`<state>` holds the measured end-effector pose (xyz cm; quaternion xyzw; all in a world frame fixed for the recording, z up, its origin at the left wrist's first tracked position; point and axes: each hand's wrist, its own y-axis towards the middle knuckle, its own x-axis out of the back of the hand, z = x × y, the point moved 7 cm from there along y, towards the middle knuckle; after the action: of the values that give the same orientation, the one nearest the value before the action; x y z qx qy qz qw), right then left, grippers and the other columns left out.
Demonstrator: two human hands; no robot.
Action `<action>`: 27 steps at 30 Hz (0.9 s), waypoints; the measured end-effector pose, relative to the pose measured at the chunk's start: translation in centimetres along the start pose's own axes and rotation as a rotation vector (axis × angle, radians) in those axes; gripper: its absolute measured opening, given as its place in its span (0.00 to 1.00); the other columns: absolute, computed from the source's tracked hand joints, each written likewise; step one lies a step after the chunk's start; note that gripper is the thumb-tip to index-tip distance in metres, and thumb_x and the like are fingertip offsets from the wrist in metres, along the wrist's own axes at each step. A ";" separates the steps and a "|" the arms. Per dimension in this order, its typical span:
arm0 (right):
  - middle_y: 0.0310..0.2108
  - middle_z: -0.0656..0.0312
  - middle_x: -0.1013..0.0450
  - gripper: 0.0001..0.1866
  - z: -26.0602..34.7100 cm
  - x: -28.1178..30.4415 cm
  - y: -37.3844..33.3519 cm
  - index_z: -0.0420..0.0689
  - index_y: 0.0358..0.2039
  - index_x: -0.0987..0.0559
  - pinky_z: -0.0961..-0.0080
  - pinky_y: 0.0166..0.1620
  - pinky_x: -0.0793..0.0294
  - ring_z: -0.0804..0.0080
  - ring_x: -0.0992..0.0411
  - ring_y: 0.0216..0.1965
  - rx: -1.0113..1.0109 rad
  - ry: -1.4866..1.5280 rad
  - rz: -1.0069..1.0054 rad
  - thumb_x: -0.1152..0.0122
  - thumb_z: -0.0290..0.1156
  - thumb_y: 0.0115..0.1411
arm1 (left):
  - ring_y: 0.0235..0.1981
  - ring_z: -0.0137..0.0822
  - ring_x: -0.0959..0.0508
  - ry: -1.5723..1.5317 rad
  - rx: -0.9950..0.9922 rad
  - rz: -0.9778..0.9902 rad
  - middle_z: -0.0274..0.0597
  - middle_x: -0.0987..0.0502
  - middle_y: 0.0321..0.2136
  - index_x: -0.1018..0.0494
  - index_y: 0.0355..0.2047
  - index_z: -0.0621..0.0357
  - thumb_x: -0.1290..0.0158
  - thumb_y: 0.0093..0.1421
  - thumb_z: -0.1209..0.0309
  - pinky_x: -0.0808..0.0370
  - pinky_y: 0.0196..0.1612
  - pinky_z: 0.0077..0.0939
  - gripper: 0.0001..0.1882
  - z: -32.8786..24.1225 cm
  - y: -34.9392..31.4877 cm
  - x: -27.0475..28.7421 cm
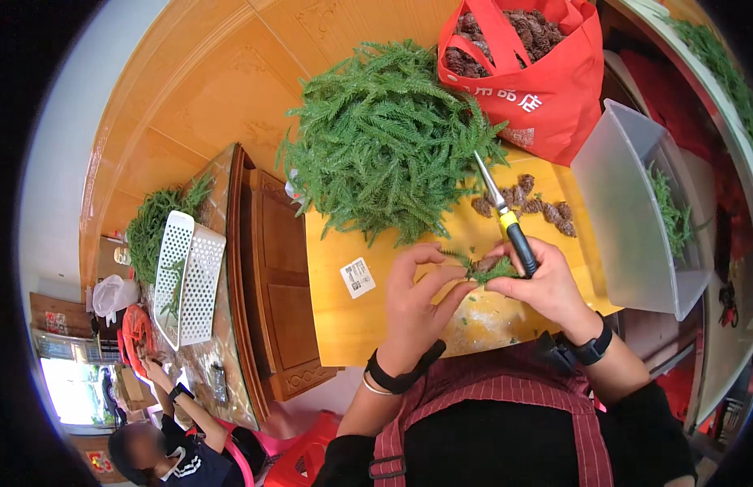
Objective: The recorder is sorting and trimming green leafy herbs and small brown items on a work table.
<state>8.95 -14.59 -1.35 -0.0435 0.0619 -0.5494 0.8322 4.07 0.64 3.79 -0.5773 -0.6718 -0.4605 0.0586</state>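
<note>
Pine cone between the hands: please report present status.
Left hand at green sprig, grip unclear. Right hand holding pliers. Pine cone against sprig, between both hands. Nothing visibly blocking.

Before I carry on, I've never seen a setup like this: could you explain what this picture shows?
There is no machine here, just a person's bare hands. The view comes from a fisheye camera worn on the head, looking down, so straight edges bend near the rim. Above the yellow tabletop, the left hand and right hand hold a small brown cone with green sprigs between them. The right hand also holds pliers. Farther off lie a big green heap and loose cones; a red bag holds more cones.
</note>
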 end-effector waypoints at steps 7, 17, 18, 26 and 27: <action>0.20 0.76 0.46 0.20 0.6 0.1 -0.6 0.39 0.36 0.26 0.87 0.33 0.36 0.89 0.41 0.24 0.037 -0.076 -0.150 0.31 0.26 0.41 | 0.46 0.35 0.33 -0.770 0.583 -0.103 0.42 0.36 0.42 0.34 0.43 0.60 0.41 0.45 0.82 0.25 0.41 0.26 0.24 2.3 -1.1 -2.7; 0.32 0.60 0.30 0.15 2.4 1.2 -2.0 0.38 0.30 0.24 0.78 0.40 0.37 0.74 0.35 0.35 0.217 -0.218 -0.052 0.34 0.29 0.40 | 0.40 0.36 0.27 -0.831 0.327 0.009 0.43 0.33 0.40 0.30 0.31 0.64 0.46 0.44 0.89 0.24 0.42 0.26 0.13 1.9 -0.7 -2.1; 0.32 0.58 0.29 0.14 3.0 1.8 -2.4 0.38 0.29 0.24 0.75 0.41 0.36 0.70 0.34 0.36 0.254 -0.302 -0.042 0.35 0.31 0.40 | 0.40 0.36 0.27 -0.829 0.303 0.027 0.44 0.32 0.39 0.29 0.30 0.65 0.46 0.44 0.90 0.24 0.42 0.27 0.13 1.8 -0.6 -1.9; 0.28 0.57 0.28 0.20 5.4 1.4 -5.1 0.39 0.28 0.23 0.63 0.45 0.34 0.53 0.33 0.43 0.473 -0.692 0.164 0.32 0.41 0.40 | 0.40 0.37 0.26 -0.819 0.254 0.023 0.46 0.31 0.38 0.29 0.30 0.65 0.38 0.39 0.85 0.25 0.43 0.29 0.17 2.2 -0.3 -1.1; 0.28 0.57 0.28 0.20 5.5 1.3 -5.1 0.39 0.28 0.23 0.63 0.44 0.34 0.53 0.33 0.43 0.490 -0.759 0.146 0.32 0.41 0.40 | 0.39 0.37 0.26 -0.847 0.242 0.034 0.46 0.31 0.38 0.29 0.31 0.65 0.36 0.38 0.84 0.25 0.43 0.29 0.18 2.1 -0.3 -1.2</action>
<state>5.62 -17.76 4.70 -0.0391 -0.3763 -0.4330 0.8181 5.16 1.25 1.71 -0.7151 -0.6759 -0.1004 -0.1471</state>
